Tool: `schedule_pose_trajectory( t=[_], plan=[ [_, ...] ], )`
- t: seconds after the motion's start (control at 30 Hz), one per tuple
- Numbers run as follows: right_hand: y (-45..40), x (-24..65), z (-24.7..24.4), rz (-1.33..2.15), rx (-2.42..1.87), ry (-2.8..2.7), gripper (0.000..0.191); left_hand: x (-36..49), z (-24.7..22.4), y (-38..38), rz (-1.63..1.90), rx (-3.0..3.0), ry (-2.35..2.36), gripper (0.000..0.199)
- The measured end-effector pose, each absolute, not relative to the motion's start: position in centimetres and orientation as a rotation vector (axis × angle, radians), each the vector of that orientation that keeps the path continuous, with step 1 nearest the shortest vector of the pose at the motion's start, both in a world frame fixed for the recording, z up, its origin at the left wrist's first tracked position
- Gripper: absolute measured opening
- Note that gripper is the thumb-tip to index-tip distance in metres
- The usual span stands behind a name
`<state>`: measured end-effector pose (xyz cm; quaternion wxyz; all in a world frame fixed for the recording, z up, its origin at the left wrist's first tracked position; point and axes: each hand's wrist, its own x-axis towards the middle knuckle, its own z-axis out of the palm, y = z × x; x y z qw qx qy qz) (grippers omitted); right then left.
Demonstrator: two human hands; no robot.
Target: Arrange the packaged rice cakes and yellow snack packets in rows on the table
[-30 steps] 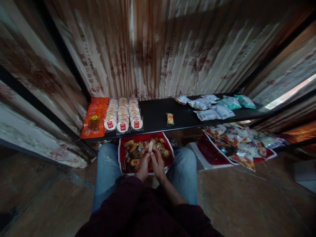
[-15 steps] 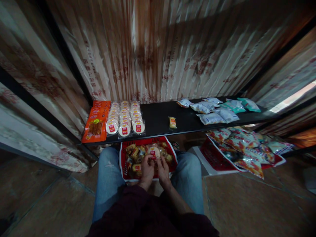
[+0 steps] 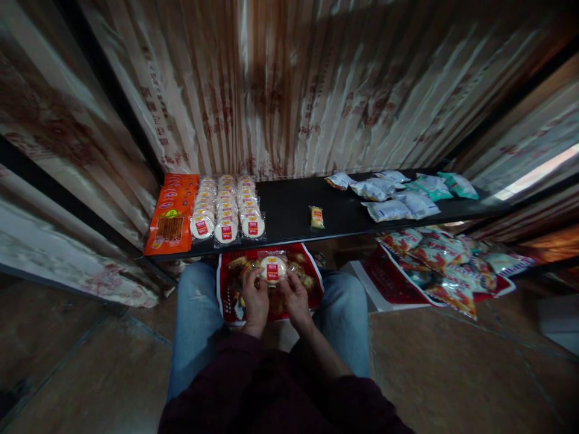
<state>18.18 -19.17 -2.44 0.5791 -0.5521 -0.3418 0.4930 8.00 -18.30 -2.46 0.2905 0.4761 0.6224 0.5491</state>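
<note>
Above the basket (image 3: 313,264), round packet (image 3: 272,263) (label (image 3: 272,272) toward wearer)

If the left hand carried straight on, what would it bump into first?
Beyond the round white packet it holds, the left hand would probably meet the far side of the red basket or the front of the black shelf; its height is unclear, so I can't say which.

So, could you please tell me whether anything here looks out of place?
The small yellow packet lies alone on the shelf, away from the neat rows of round crackers, and one snack bag overhangs the right-hand basket. I see no spill.
</note>
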Motion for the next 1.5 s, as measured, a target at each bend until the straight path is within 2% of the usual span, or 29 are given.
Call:
schedule_pose_trajectory(
  t=[0.23,0.43,0.77,0.97,1.2,1.5],
  plan=[
    [-17.2,16.0,-0.6,1.181,-1.222,-0.921,0.033,5.8,-0.5,-17.4,1.621,1.254,1.709,0.022],
    [-14.1,12.6,0.5,1.167,-1.169,-1.029,0.031,3.7,1.2,-16.6,1.694,1.264,1.826,0.022],
    [-10.5,6.4,1.5,1.122,-1.168,-1.239,0.027,-0.1,0.8,-14.4,1.696,1.367,1.985,0.029],
    [-8.6,4.0,1.5,0.979,-1.264,-1.382,0.021,-2.7,1.3,-12.8,1.590,1.506,2.107,0.038],
    [-7.5,3.1,4.1,0.766,-1.404,-1.687,0.039,-4.2,1.1,-11.2,1.468,1.606,2.234,0.042],
    [-6.6,3.1,3.0,0.527,-1.314,-1.948,0.037,-5.0,-1.6,-9.9,1.513,1.623,2.229,0.043]
  ],
)
